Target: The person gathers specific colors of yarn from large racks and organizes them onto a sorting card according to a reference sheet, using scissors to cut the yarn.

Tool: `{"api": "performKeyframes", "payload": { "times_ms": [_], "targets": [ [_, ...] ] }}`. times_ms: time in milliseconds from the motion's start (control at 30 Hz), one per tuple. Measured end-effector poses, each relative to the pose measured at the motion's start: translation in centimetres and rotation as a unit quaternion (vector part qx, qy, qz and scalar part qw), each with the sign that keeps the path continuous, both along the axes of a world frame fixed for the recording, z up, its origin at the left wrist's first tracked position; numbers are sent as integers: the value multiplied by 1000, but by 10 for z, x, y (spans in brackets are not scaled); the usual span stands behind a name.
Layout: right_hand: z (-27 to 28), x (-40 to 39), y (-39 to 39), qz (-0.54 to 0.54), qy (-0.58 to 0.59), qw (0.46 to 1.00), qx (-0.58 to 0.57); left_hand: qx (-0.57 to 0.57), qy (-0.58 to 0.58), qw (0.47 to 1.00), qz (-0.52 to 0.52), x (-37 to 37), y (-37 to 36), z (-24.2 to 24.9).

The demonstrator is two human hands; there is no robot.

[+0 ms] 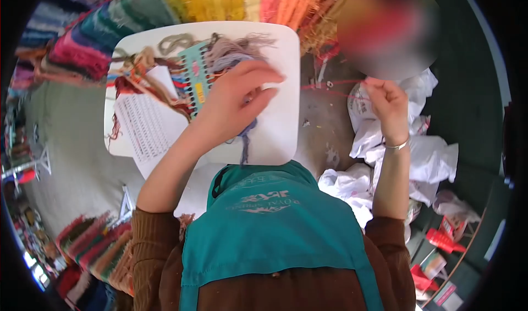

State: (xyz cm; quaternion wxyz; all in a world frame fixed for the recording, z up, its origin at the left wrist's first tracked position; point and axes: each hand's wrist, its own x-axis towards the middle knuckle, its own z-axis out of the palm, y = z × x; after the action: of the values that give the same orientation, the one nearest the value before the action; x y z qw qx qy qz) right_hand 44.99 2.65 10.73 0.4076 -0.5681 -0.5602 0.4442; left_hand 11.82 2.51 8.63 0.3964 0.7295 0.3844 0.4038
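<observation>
My left hand (236, 99) is over a white board (280, 135), its thumb and curved fingers apart with nothing visible between them. Beneath it, a teal card (193, 63) with holes along its edges carries tufts of coloured thread. To the right, my right hand (388, 104) is closed in a pinch on thin red thread (338, 83), which stretches left toward the board's edge. Brown, red and blue yarn (135, 71) lies on the board's left part, beside a printed paper sheet (146, 126). Grey-mauve yarn (236, 52) spreads above my left hand.
Coloured yarn bundles (220, 0) hang along the far side. White plastic bags (426, 159) sit at the right, with a red object (444, 240) below them. More yarn bundles (102, 242) are at the lower left. A round blur hides the upper right.
</observation>
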Motion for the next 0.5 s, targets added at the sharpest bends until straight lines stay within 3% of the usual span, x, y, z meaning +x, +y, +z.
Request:
{"api": "performKeyframes", "payload": {
  "times_ms": [167,267,367,500],
  "targets": [
    [44,10,-10,27,-7,997,73,-25,-5,988,-155,102,47,39],
    [51,23,-18,-5,9,995,97,-135,-16,954,-266,149,59,49],
    [42,55,-29,-42,7,994,98,-155,78,944,-279,170,71,47],
    [-4,99,-41,-79,-43,992,92,-115,90,954,-261,177,85,53]
  ]
}}
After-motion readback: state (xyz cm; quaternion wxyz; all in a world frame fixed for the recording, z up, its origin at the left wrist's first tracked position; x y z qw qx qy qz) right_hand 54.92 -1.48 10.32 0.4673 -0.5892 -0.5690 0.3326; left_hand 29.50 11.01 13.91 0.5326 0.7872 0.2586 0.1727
